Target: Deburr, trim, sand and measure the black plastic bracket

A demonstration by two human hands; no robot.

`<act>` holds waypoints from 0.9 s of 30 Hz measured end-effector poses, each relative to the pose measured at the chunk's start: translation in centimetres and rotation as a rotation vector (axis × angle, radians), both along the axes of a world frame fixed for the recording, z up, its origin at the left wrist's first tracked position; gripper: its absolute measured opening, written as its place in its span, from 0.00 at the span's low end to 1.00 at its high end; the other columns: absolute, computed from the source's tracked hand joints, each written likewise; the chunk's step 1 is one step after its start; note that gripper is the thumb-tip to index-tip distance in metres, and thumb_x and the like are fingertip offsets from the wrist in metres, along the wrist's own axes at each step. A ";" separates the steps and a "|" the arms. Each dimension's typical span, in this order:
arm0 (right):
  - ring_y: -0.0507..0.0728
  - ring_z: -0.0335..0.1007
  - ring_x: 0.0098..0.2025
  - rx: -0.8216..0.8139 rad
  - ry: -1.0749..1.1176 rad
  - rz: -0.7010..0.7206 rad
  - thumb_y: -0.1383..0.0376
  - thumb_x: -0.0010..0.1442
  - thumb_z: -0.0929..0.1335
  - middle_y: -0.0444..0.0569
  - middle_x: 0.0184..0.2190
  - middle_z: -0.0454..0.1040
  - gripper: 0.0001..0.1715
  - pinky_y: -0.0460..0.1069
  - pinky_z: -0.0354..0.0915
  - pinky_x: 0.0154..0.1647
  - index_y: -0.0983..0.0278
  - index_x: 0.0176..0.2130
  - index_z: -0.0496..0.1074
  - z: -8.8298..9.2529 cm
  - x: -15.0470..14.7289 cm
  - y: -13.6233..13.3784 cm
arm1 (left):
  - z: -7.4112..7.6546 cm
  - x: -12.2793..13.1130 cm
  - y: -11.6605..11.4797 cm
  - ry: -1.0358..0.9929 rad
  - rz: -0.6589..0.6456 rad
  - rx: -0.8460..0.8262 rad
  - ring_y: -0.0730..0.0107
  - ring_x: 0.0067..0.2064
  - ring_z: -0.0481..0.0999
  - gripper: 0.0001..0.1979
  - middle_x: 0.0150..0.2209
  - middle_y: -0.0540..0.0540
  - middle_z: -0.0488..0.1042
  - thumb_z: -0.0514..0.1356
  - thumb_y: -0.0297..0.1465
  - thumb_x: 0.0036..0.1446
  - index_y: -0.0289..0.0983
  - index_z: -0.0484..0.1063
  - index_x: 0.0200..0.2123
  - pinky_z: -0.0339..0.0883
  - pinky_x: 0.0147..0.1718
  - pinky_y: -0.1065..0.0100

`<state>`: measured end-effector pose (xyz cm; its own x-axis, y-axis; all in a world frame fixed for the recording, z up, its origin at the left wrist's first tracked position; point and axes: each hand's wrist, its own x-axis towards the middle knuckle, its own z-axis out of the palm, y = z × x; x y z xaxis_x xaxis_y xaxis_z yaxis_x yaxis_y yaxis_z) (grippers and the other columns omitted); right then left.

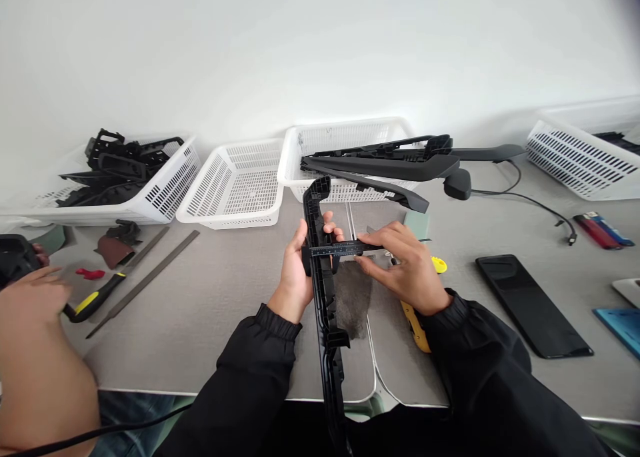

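Note:
My left hand (296,264) is wrapped round a long black plastic trim part (325,304), which stands lengthwise in front of me with its ribbed side showing. In my right hand (413,264) is a black caliper (335,248), pinched between thumb and fingers. The caliper lies across the upper portion of the trim part, its jaws at either side of it. Under my right wrist a yellow utility knife (416,325) lies partly hidden on the table. A dark smudge of dust (354,297) marks the tabletop beside the part.
Black trim parts (395,167) overhang a white basket (345,134); beside it stand another white basket (230,207) and one with black pieces (165,197). Files (150,277) lie left, near a co-worker's hand (30,294). A phone (533,304), lighters (603,230) and a cable (540,214) lie right.

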<state>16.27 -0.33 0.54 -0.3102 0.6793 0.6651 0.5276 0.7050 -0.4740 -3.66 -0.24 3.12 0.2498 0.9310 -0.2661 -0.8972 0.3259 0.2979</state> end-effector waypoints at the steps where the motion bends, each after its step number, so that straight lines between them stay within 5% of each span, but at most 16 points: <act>1: 0.63 0.73 0.40 0.000 0.001 -0.001 0.67 0.68 0.75 0.51 0.39 0.83 0.12 0.59 0.70 0.42 0.60 0.51 0.79 0.0 0.0 0.0 | 0.0 0.0 0.0 -0.003 0.001 0.000 0.66 0.39 0.81 0.24 0.34 0.46 0.75 0.49 0.41 0.80 0.29 0.75 0.59 0.79 0.48 0.66; 13: 0.64 0.74 0.41 -0.072 0.017 0.014 0.66 0.68 0.74 0.52 0.39 0.82 0.12 0.59 0.72 0.42 0.59 0.52 0.79 0.3 -0.2 -0.4 | -0.1 -0.8 0.8 0.035 0.058 -0.046 0.66 0.38 0.81 0.23 0.33 0.46 0.76 0.51 0.41 0.79 0.31 0.75 0.63 0.79 0.44 0.67; 21: 0.60 0.80 0.41 -0.327 -0.073 0.352 0.67 0.64 0.75 0.50 0.41 0.84 0.12 0.55 0.76 0.43 0.61 0.49 0.79 0.8 -0.4 -0.8 | 0.9 -2.1 1.8 0.009 0.220 -0.065 0.69 0.36 0.80 0.24 0.31 0.47 0.75 0.48 0.39 0.81 0.27 0.73 0.63 0.79 0.43 0.70; 27: 0.62 0.81 0.44 -0.334 -0.075 0.263 0.66 0.65 0.75 0.50 0.43 0.84 0.12 0.57 0.77 0.46 0.60 0.50 0.79 0.3 -0.7 -0.7 | 0.9 -1.9 1.8 0.027 0.200 -0.068 0.69 0.35 0.81 0.24 0.31 0.46 0.76 0.49 0.39 0.80 0.29 0.74 0.63 0.79 0.43 0.70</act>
<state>15.61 -1.08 0.81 -0.5404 0.7447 0.3916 0.3918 0.6346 -0.6661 -5.59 1.54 4.01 0.0533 0.9412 -0.3337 -0.9380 0.1619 0.3067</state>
